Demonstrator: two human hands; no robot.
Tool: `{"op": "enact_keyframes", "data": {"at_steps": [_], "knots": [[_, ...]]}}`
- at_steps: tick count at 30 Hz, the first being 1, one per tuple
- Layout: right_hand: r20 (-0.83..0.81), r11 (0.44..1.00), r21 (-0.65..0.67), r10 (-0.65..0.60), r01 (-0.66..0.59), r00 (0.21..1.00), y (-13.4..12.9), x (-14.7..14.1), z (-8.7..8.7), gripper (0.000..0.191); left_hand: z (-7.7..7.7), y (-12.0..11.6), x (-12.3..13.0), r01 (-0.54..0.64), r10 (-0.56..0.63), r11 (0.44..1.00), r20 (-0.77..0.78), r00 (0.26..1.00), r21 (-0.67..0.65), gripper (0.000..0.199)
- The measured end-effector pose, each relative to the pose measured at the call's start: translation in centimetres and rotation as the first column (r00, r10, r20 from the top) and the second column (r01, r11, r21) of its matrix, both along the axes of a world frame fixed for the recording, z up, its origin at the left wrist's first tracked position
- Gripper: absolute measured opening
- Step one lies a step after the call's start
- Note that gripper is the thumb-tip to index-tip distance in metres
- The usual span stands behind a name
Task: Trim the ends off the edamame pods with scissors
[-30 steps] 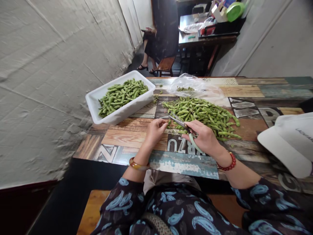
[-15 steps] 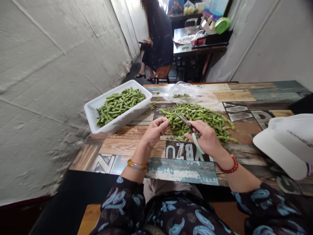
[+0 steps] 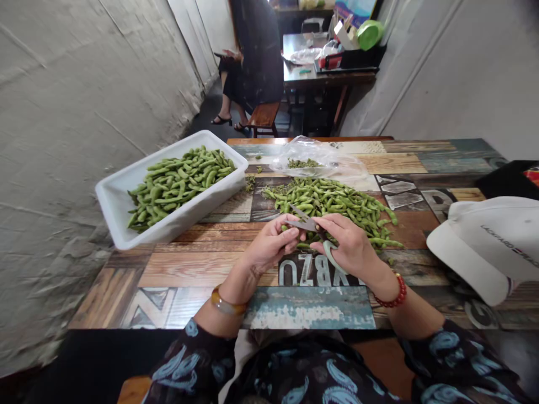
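Note:
My right hand [image 3: 351, 244] is wrapped round the pale green handles of a pair of scissors [image 3: 309, 224], whose blades are spread and point left. Close to the blades, my left hand [image 3: 275, 241] is closed in a pinch on a green soybean pod [image 3: 286, 226], mostly hidden by the fingers. Behind both hands a loose pile of soybean pods [image 3: 332, 199] lies on the wooden-patterned table [image 3: 189, 269]. More pods [image 3: 181, 182] fill much of a white plastic tub [image 3: 214, 205] on the left.
Beyond the pile lies a clear plastic bag [image 3: 311, 154] with green trimmings [image 3: 303, 163]. A white cap [image 3: 484, 247] rests at the right, a black object [image 3: 501, 177] behind it. A person [image 3: 256, 62] sits past the table. A wall [image 3: 63, 168] runs along the left.
My left hand has moved right to the scissors, and a bit of pod now shows at its fingers. The scissor blades have spread wider. The view has shifted slightly.

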State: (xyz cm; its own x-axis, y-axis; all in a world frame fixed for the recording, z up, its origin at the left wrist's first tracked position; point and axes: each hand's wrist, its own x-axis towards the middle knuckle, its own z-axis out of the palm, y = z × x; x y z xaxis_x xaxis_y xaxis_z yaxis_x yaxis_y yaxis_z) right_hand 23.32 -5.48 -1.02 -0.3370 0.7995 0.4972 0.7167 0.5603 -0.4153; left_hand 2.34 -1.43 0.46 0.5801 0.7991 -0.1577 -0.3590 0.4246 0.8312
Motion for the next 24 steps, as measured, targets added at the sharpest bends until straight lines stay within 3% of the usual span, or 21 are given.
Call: {"op": "enact_keyframes", "data": {"at_steps": [6, 10, 19, 24], "knots": [[0.028, 0.999, -0.035, 0.017, -0.016, 0.999, 0.07, 0.08, -0.18, 0.051, -0.48, 0.21, -0.13, -0.087, 0.106, 0.989, -0.175, 0.979, 0.116, 0.027], [0.022, 0.997, -0.076, 0.029, -0.027, 0.999, -0.02, 0.05, 0.02, 0.051, -0.25, 0.23, 0.07, -0.082, 0.143, 0.969, -0.259, 0.955, 0.232, 0.02], [0.054, 0.997, -0.066, 0.038, -0.035, 0.998, -0.04, 0.19, -0.19, 0.054, -0.11, -0.09, 0.28, -0.09, 0.19, 0.949, -0.322, 0.928, 0.301, 0.011], [0.028, 0.995, -0.076, 0.065, -0.062, 0.997, -0.15, 0.23, 0.04, 0.05, -0.34, 0.03, 0.12, -0.067, 0.225, 0.907, -0.346, 0.911, 0.416, 0.014]]}}
